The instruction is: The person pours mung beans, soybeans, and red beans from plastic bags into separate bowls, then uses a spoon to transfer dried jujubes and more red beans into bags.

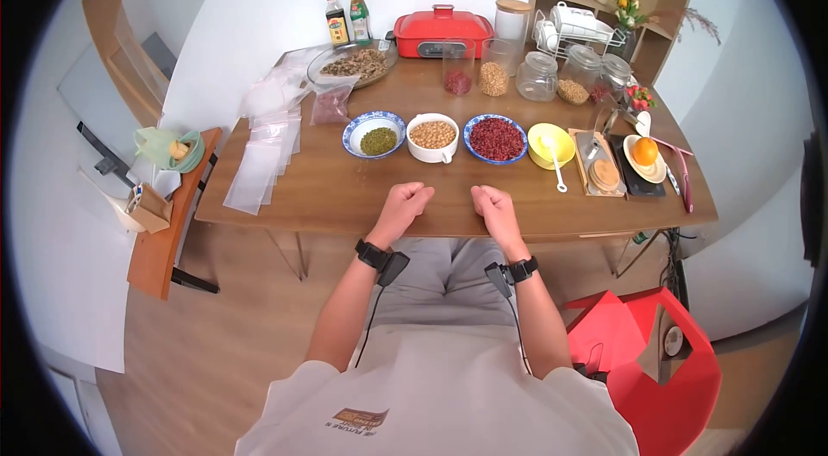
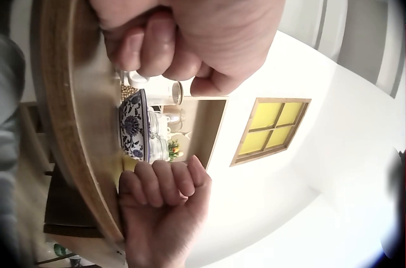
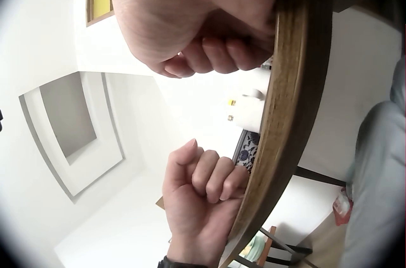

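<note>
**Left hand** [image 1: 404, 210]: fingers curled fully into a fist, nothing held. **Right hand** [image 1: 498, 215]: same closed fist, nothing held. The two are apart, at the near edge of the bench [image 1: 345, 193]; whether either rests on the surface cannot be told.

**Nearest items:** the white cup [image 1: 423, 155] of tan beans and the red-bean bowl [image 1: 494, 161] stand side by side on the bench, just beyond the hands. Both are upright, mouths upward. The cup's handle [image 1: 447, 158] points to the near edge, turned slightly to the person's right. The red-bean bowl is round, without a long axis. The green-bean bowl [image 1: 371, 121] stands left of the cup; the yellow bowl [image 1: 542, 146] stands right of the red-bean bowl. A white spoon [image 1: 558, 170] lies over the yellow bowl's rim, long axis roughly front to back, handle end toward the person.

**View differences:** the head view gives the bowl contents from above. The left wrist view gives a blue-and-white bowl's patterned outer wall from the side, plus a wooden frame [image 2: 236, 161] with yellow panes, outside the head view. The right wrist view shows part of that frame and a grey recessed panel [image 3: 68, 116]
</note>
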A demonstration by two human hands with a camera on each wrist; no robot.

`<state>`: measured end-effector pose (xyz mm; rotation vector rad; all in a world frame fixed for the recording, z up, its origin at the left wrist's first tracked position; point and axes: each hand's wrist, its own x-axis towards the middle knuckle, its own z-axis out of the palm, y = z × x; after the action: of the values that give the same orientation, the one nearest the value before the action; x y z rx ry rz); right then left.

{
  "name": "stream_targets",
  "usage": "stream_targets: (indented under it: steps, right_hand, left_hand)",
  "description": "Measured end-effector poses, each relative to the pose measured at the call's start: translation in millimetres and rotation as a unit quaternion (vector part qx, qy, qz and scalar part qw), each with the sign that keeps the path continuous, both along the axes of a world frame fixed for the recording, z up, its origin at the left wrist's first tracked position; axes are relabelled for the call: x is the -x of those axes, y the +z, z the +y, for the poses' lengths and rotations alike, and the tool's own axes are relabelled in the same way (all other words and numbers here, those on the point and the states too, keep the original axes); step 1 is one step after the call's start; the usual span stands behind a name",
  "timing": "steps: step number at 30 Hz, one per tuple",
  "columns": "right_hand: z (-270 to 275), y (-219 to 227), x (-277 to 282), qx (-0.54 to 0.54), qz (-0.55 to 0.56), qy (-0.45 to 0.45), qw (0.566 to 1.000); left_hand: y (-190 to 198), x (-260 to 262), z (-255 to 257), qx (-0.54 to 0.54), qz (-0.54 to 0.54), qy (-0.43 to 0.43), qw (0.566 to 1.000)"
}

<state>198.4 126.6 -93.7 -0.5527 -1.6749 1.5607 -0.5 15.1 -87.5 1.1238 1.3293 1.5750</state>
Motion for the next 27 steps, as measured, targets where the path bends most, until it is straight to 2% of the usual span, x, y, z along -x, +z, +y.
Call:
stream_targets:
  steps: [5,11,16,18,25,27]
  right_hand:
    - [1,-4,1,0.010,0.005,-0.006,1.000]
    - [2,-5,1,0.015,-0.009,-0.009,1.000]
    - [0,1,-2,-0.007,-0.049,-0.011,0.999]
    - [-3,4,-1,0.008,-0.067,-0.014,0.998]
    - [0,8,-2,0.010,-0.089,0.002,0.996]
    - [1,7,0,-0.003,-0.056,0.005,0.998]
  left_hand:
    - [-3,1,0,0.000,-0.024,-0.001,1.000]
    - [-3,4,-1,0.013,0.046,0.016,0.999]
    - [4,3,-2,0.012,0.055,0.029,0.998]
    - [11,1,-5,0.036,0.036,-0.007,0.999]
    - [15,4,-2,0.082,0.005,-0.042,0.996]
    - [17,4,-2,0.082,-0.006,-0.055,0.995]
